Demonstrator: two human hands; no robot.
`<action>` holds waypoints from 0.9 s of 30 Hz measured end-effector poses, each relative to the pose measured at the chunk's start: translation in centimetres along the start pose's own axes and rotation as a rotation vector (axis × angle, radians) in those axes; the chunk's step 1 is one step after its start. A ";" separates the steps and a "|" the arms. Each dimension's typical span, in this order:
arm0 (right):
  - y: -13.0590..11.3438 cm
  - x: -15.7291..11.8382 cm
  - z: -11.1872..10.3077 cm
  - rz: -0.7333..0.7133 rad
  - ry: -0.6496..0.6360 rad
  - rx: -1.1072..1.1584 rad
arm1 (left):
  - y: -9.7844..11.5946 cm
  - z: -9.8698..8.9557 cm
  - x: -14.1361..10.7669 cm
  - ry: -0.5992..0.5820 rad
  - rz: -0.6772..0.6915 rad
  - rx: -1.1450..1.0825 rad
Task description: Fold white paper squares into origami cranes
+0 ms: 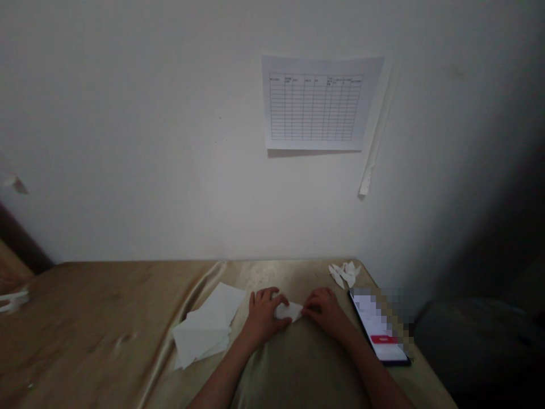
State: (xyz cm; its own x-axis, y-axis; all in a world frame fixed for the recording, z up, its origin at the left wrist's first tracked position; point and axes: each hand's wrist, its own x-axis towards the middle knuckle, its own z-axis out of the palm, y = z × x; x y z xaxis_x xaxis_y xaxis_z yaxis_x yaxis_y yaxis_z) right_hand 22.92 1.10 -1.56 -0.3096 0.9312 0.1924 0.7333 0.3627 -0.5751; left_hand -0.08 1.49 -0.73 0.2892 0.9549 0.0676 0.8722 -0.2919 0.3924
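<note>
A small folded piece of white paper [289, 311] lies on the brown cloth-covered table between my hands. My left hand [267, 314] curves round its left side, with thumb and fingers on the paper's edges. At the paper's right corner, the fingertips of my right hand [325, 309] are pinched together on it. Several white sheets [204, 329] overlap in a loose pile to the left of my left hand. Small white paper scraps [347, 274] sit near the table's back right corner.
A phone [378, 329] with a lit screen rests along the table's right edge. A white object [13, 301] is at the far left. On the wall behind hang a printed table sheet [317, 105] and a narrow white strip [377, 136].
</note>
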 end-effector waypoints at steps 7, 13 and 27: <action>-0.5 0.3 0.9 0.133 0.064 -0.037 | 0.1 -0.1 0.1 -0.010 -0.010 0.000; -1.4 0.4 1.7 0.174 0.109 -0.138 | 0.0 0.0 0.2 -0.026 -0.023 -0.006; -1.6 0.6 3.0 0.202 0.181 -0.212 | -0.1 0.2 0.1 0.000 -0.018 -0.027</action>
State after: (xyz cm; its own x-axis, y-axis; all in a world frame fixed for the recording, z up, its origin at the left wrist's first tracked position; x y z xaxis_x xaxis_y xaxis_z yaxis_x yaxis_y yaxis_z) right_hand 19.70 0.94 -2.92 -0.0469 0.9696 0.2402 0.8844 0.1521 -0.4412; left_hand -0.05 1.62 -0.98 0.2731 0.9601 0.0602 0.8666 -0.2727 0.4178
